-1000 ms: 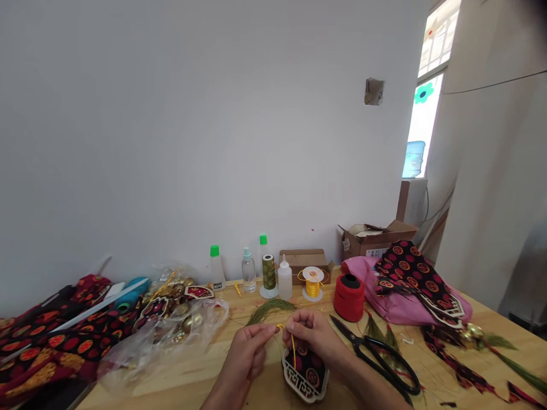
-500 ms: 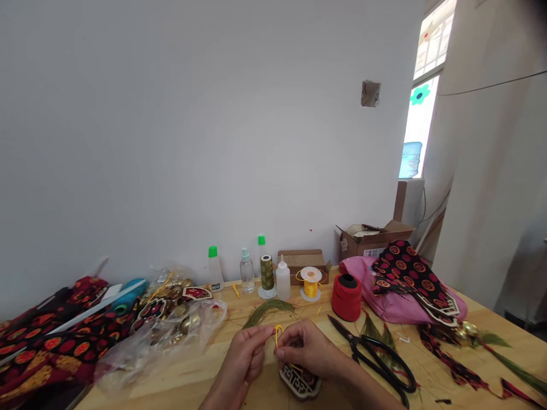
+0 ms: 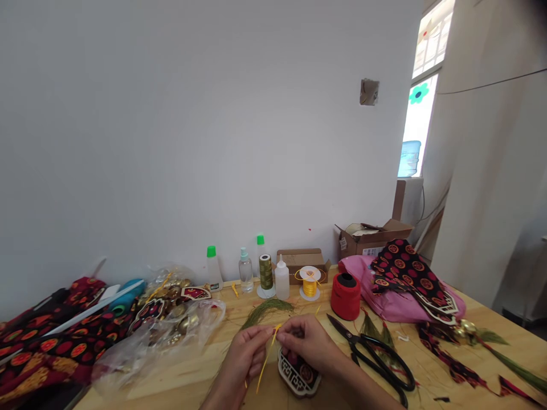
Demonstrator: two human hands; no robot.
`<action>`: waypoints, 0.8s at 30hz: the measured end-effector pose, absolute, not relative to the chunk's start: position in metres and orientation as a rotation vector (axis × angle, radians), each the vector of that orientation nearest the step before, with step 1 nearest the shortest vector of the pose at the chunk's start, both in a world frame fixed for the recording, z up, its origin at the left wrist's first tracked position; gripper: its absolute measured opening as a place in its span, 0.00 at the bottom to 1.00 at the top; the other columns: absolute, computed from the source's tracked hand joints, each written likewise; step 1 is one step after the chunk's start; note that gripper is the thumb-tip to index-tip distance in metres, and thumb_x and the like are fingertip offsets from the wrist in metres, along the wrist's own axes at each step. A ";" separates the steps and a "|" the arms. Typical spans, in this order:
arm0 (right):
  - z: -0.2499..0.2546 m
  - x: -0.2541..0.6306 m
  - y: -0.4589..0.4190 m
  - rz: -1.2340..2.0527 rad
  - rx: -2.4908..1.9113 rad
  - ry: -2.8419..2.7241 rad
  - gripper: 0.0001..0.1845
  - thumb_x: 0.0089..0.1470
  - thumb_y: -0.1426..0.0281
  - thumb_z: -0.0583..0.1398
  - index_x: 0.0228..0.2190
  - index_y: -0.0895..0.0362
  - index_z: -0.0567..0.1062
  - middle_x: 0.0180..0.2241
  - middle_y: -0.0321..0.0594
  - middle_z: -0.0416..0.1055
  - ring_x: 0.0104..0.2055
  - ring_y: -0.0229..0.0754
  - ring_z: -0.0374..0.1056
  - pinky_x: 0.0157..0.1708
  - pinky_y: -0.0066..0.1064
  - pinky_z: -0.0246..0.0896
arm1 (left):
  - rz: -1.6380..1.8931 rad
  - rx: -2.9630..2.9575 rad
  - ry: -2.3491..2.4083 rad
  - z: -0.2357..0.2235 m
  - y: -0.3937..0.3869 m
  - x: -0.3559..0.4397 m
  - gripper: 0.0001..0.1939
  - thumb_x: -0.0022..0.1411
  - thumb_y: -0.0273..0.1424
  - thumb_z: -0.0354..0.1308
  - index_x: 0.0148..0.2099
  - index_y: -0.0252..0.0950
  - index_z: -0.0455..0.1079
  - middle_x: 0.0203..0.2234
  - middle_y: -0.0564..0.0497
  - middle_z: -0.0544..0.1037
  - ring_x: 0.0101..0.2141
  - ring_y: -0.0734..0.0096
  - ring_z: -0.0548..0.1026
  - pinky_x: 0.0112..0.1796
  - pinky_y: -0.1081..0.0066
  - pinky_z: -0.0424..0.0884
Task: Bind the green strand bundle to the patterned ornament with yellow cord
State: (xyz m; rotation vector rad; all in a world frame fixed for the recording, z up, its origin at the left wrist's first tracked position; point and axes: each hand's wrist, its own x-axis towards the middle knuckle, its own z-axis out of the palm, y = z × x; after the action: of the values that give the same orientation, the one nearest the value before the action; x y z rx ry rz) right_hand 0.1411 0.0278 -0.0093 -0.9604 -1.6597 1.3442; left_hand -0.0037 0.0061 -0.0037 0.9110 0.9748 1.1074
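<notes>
Both hands meet over the front of the table, fingertips pinched around a thin yellow cord (image 3: 265,363). My left hand (image 3: 247,354) is closed on the cord between thumb and forefinger, close to a small loop or knot. Just beside it, my right hand (image 3: 308,343) is closed too, pinching the cord near the same spot. Strands of the cord hang down between the hands. Below my right hand is a patterned ornament (image 3: 297,373), dark fabric with a pale fretwork edge; its upper part is hidden by the hand.
Black-handled scissors (image 3: 371,356) lie right of my right hand. Behind stand a red thread cone (image 3: 346,297), a yellow cord spool (image 3: 309,283), a squeeze bottle (image 3: 282,279) and a green thread spool (image 3: 265,276). Green tassel threads (image 3: 267,309) lie ahead; a plastic bag (image 3: 171,336) sits left.
My right hand dipped with the cord, then came back up beside the left. The yellow strand over the ornament has passed to the left and now hangs between the hands.
</notes>
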 end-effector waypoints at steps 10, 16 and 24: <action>0.003 0.144 0.017 0.479 -0.949 -2.011 0.08 0.45 0.72 0.56 0.27 0.54 0.75 0.20 0.36 0.67 0.24 0.35 0.60 0.23 0.23 0.52 | 1.148 0.928 0.885 -0.011 0.009 -0.001 0.08 0.40 0.32 0.62 0.23 0.31 0.73 0.15 0.51 0.72 0.21 0.76 0.66 0.26 0.77 0.61; 0.006 0.145 0.018 0.429 -0.978 -2.015 0.09 0.43 0.75 0.55 0.25 0.55 0.76 0.18 0.35 0.68 0.22 0.34 0.59 0.21 0.22 0.50 | 1.052 1.093 0.824 -0.014 0.012 -0.001 0.11 0.39 0.30 0.63 0.30 0.32 0.74 0.21 0.48 0.76 0.25 0.72 0.70 0.31 0.73 0.63; -0.006 0.141 0.024 0.871 -0.957 -1.781 0.08 0.42 0.71 0.56 0.21 0.59 0.76 0.19 0.36 0.69 0.22 0.34 0.60 0.20 0.22 0.51 | 1.085 1.183 0.951 -0.013 0.010 -0.001 0.11 0.40 0.32 0.62 0.29 0.32 0.74 0.20 0.50 0.76 0.25 0.71 0.70 0.30 0.74 0.63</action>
State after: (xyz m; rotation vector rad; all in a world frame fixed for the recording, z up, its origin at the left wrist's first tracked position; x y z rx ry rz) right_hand 0.1407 0.0241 -0.0058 -0.9572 -1.7807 0.8710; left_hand -0.0007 0.0104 -0.0128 1.1835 0.9509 1.0852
